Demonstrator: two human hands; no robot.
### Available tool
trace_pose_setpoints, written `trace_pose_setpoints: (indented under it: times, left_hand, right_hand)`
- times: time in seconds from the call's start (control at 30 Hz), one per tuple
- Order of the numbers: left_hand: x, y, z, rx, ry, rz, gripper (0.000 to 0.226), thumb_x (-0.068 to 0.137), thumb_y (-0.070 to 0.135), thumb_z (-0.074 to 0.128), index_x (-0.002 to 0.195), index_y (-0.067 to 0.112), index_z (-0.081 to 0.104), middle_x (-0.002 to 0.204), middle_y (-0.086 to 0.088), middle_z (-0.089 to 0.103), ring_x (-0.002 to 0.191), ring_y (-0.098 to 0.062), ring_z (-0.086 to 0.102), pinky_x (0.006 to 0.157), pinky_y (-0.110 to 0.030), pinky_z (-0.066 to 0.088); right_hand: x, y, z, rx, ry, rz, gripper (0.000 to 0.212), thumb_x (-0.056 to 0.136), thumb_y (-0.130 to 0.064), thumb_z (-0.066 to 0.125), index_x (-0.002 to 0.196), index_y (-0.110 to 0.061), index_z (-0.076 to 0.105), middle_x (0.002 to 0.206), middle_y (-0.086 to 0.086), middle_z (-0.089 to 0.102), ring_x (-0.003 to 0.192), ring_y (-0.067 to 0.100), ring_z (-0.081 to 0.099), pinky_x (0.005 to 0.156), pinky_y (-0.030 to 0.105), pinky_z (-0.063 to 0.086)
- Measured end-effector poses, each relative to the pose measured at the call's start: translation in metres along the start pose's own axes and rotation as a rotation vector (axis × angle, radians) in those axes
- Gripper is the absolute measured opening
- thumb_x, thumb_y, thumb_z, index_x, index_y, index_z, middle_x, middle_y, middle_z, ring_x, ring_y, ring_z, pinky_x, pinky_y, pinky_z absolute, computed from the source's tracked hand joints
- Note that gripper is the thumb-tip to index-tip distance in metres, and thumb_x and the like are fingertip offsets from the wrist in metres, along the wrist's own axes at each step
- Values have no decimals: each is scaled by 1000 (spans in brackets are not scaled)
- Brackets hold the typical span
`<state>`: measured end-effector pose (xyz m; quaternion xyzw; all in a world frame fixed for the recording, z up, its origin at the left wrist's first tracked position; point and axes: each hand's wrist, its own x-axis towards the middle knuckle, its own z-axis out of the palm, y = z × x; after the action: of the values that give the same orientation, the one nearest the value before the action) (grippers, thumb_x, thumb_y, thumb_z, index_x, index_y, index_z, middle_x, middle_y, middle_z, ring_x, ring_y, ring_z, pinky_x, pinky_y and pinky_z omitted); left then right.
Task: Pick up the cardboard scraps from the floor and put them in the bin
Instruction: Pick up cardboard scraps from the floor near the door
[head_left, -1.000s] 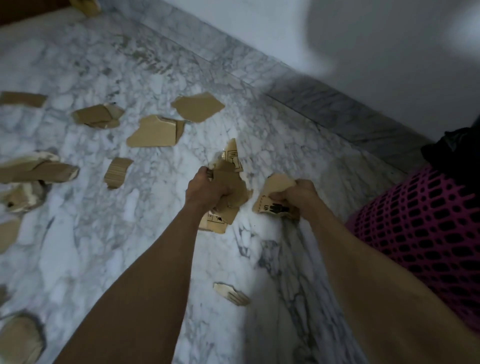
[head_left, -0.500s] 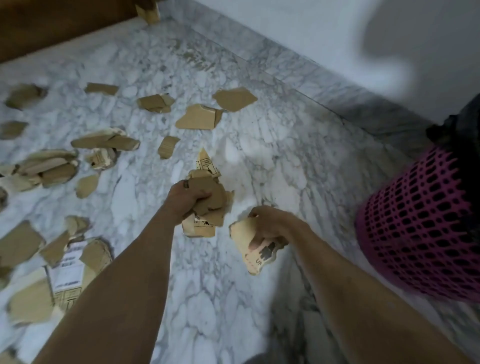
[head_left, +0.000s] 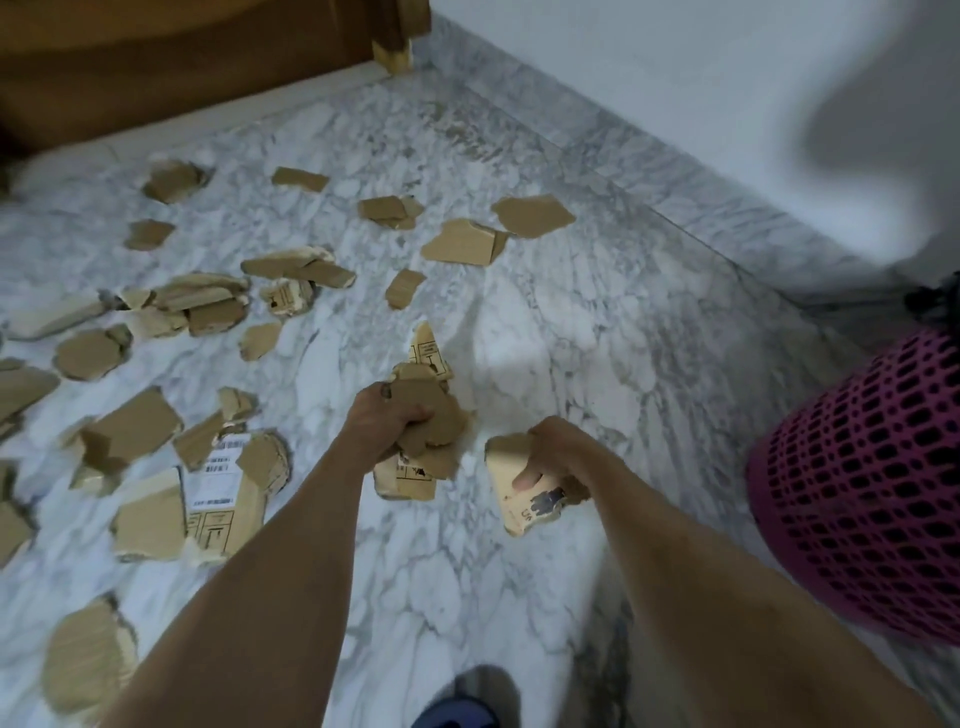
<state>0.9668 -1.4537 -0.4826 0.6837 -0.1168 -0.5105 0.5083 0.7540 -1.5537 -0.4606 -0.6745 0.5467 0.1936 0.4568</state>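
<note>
Many torn cardboard scraps (head_left: 156, 426) lie scattered over the left half of the marble floor (head_left: 571, 322) — flat brown pieces with ragged, fibrous edges, irregular in outline; one large piece (head_left: 218, 493) bears a white barcode label and printed box symbols. The left hand (head_left: 382, 418) is clenched around a bundle of scraps (head_left: 423, 421), layered and crumpled, some showing black printed marks; the bundle is held above the floor. The right hand (head_left: 553, 457) grips a single scrap (head_left: 522, 483), thumb pressed on its pale face, with a black print near its torn lower edge. The bin (head_left: 857, 493) stands at the right — a magenta plastic basket with a perforated lattice wall, with something black at its top; the held scraps are near it but outside it. The floor is polished white marble with grey veining; a grey marble skirting (head_left: 675, 171) runs under a plain white wall (head_left: 675, 62); brown wooden furniture (head_left: 182, 67) sits at the far left corner.
</note>
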Motion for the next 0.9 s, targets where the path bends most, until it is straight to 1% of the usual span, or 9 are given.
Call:
trace_pose_setpoints:
  times: [0.07,0.13,0.2,0.3,0.5,0.57,0.67,0.83,0.9]
  left_hand:
    - [6,4,-3,-32,23,4,38,81,-7,77,114,-1,62,110,-20,69,97,-37,71,73,-47,63]
    - [13,12,-3,-64,24,6,37,83,-8,75,117,-3,61,108,-19,69,94,-36,71,67,-43,64]
    - [21,20,0,-81,12,7,39,82,-8,75,119,-5,62,112,-20,71,97,-37,72,75,-48,63]
    - [39,38,-2,-120,9,13,39,83,-9,73,120,-5,65,115,-22,71,102,-39,71,80,-55,61]
    - [57,92,-18,-187,126,-5,32,84,4,75,114,0,67,109,-20,71,91,-35,71,72,-46,63]
    - [57,113,-19,-203,157,-16,42,75,17,82,112,2,68,113,-22,72,96,-37,72,84,-54,61]
    - [60,143,-4,-304,32,-19,54,70,14,84,117,-4,67,116,-30,69,99,-48,70,81,-70,55]
    - [88,174,32,-330,-51,-85,38,83,6,72,120,1,66,112,-25,73,96,-42,71,73,-53,62]
    - [99,181,40,-292,-78,-125,42,79,0,71,121,-2,65,115,-24,71,98,-39,70,77,-49,63]
  right_hand:
    - [3,-11,-13,54,53,-42,63,71,-9,88,128,-5,62,107,20,69,76,32,67,49,31,52]
    - [13,-23,-25,89,129,-99,63,72,-15,88,128,-4,61,110,16,68,90,31,67,67,34,56]
    - [23,-34,-37,160,205,-134,55,70,-16,89,117,-3,64,107,12,68,98,30,66,79,39,56]
    - [43,-63,-57,273,286,-141,52,66,-14,91,110,-6,64,105,13,69,96,32,67,83,49,59]
    - [41,-128,-107,500,276,-153,49,68,-16,91,106,-2,63,94,19,72,80,40,70,63,50,57]
    - [33,-144,-113,647,221,-149,38,71,-9,88,102,-3,66,92,22,73,77,40,72,63,52,58]
    - [31,-166,-112,664,167,-175,25,73,-12,85,92,-10,69,98,18,74,86,35,73,73,50,60]
    - [59,-175,-139,839,91,-186,37,73,-10,86,104,-3,67,101,20,74,83,33,72,71,46,59]
    - [72,-170,-160,838,38,-154,30,74,-8,85,99,-5,67,98,18,73,79,30,72,64,40,59]
